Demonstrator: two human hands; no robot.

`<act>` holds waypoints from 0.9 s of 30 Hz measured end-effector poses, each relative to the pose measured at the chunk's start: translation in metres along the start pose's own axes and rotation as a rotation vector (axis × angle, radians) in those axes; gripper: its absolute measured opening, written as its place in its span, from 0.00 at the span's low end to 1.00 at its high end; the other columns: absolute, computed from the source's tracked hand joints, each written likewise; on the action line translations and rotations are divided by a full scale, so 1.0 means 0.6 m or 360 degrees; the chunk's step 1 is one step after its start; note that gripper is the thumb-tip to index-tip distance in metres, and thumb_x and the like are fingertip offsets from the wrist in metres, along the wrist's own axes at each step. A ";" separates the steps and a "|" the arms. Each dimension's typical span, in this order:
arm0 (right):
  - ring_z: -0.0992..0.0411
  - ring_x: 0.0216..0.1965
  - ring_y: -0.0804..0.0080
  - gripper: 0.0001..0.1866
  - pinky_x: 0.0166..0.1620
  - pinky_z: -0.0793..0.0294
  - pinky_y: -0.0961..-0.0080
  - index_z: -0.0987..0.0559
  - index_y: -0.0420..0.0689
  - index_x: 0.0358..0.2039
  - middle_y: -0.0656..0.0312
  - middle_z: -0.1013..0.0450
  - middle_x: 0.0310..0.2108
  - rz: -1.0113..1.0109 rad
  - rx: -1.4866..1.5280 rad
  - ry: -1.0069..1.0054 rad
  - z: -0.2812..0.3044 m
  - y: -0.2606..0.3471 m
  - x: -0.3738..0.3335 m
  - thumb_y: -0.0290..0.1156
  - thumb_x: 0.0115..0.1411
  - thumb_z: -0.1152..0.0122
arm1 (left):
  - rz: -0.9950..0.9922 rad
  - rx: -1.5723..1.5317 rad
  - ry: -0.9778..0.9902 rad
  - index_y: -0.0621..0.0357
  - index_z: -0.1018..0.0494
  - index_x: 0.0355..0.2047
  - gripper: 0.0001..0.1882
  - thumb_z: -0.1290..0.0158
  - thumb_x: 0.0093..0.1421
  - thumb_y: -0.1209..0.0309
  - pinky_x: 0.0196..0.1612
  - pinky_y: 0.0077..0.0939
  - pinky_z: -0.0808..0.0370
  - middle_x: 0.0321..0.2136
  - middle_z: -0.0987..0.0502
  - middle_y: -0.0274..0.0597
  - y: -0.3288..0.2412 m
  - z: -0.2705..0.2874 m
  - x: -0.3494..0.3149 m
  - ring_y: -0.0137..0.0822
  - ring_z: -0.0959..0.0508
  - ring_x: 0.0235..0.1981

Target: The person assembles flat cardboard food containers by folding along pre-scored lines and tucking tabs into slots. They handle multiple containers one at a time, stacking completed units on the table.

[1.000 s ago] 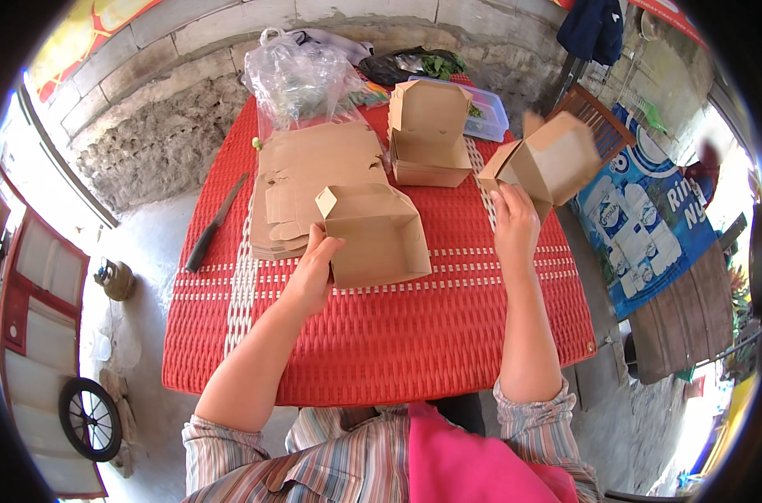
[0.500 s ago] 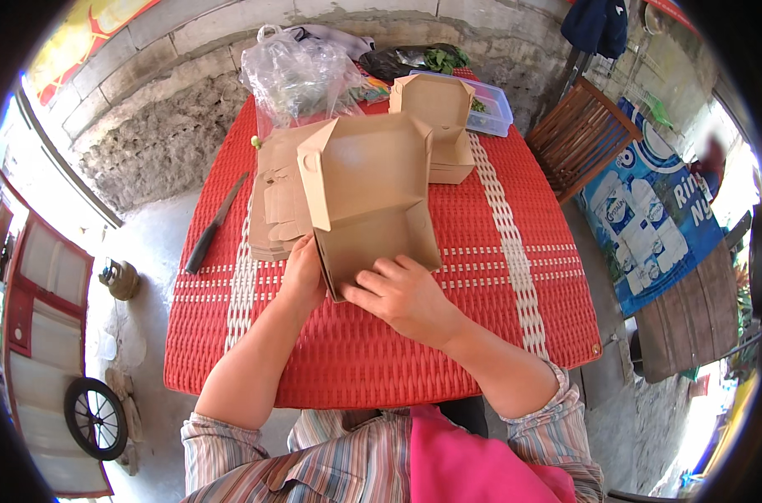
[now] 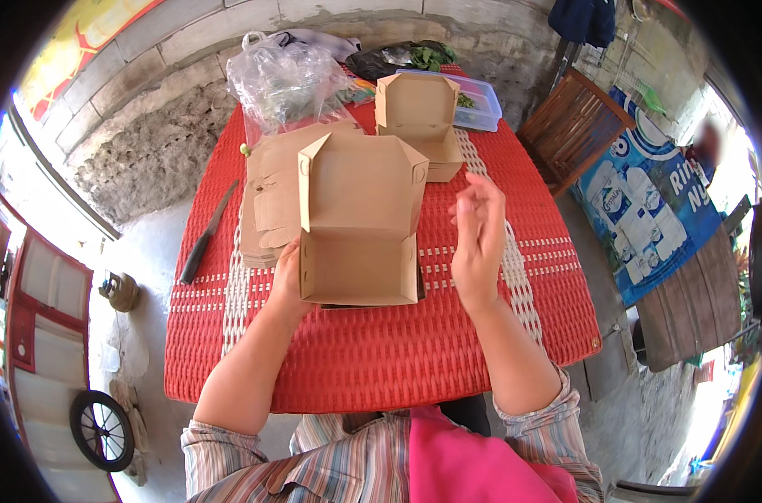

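Off to the right of the unfolded box [image 3: 360, 264] your right hand [image 3: 480, 239] has moved, holding nothing, fingers loosely curled. Your left hand [image 3: 287, 275] clamps its left wall, nearer than your right; from that grip the box extends rightward, base's long axis side to side, over the table's [image 3: 381, 360] near half. Beyond, toward the far edge: flat cartons [image 3: 270, 184] left, 1 stack of folded boxes [image 3: 419, 151] right.

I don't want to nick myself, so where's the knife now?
In the head view, the knife lies on the left side of the red table, just left of the flattened cardboard stack, its handle toward you.
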State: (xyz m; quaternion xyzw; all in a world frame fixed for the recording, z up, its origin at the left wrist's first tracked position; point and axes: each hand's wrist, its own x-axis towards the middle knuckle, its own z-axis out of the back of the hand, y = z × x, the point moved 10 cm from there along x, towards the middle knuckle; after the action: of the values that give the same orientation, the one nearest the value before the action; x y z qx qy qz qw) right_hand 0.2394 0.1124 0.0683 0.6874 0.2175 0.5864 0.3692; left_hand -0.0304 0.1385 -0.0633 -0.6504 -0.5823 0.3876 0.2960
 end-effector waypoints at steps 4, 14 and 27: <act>0.31 0.43 0.62 0.19 0.49 0.32 0.71 0.24 0.38 0.49 0.56 0.31 0.38 -0.0092 -0.0144 0.0343 -0.029 -0.047 0.010 0.43 0.70 0.48 | 0.0015 -0.0037 0.0151 0.66 0.31 0.53 0.14 0.55 0.70 0.72 0.34 0.26 0.18 0.39 0.21 0.43 -0.004 -0.015 -0.005 0.32 0.19 0.36; 0.28 0.41 0.58 0.16 0.47 0.30 0.68 0.25 0.37 0.48 0.53 0.25 0.41 -0.0143 0.0102 0.0524 -0.058 -0.020 -0.002 0.37 0.69 0.44 | -0.0208 0.0166 0.0223 0.64 0.30 0.52 0.13 0.55 0.71 0.72 0.38 0.25 0.18 0.41 0.21 0.42 -0.023 -0.036 -0.005 0.32 0.18 0.37; 0.26 0.31 0.49 0.14 0.35 0.28 0.61 0.26 0.40 0.48 0.48 0.25 0.31 0.0073 -0.0408 0.0581 -0.058 -0.021 -0.003 0.37 0.70 0.48 | -0.0078 0.0190 0.0199 0.61 0.33 0.54 0.13 0.57 0.72 0.72 0.38 0.24 0.19 0.42 0.22 0.41 -0.028 -0.036 0.000 0.29 0.19 0.38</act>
State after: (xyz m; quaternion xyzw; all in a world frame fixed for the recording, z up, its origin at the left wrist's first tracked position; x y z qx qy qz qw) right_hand 0.2070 0.1279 0.0592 0.5222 0.1889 0.7320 0.3946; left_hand -0.0209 0.1426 -0.0381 -0.6402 -0.5542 0.3729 0.3794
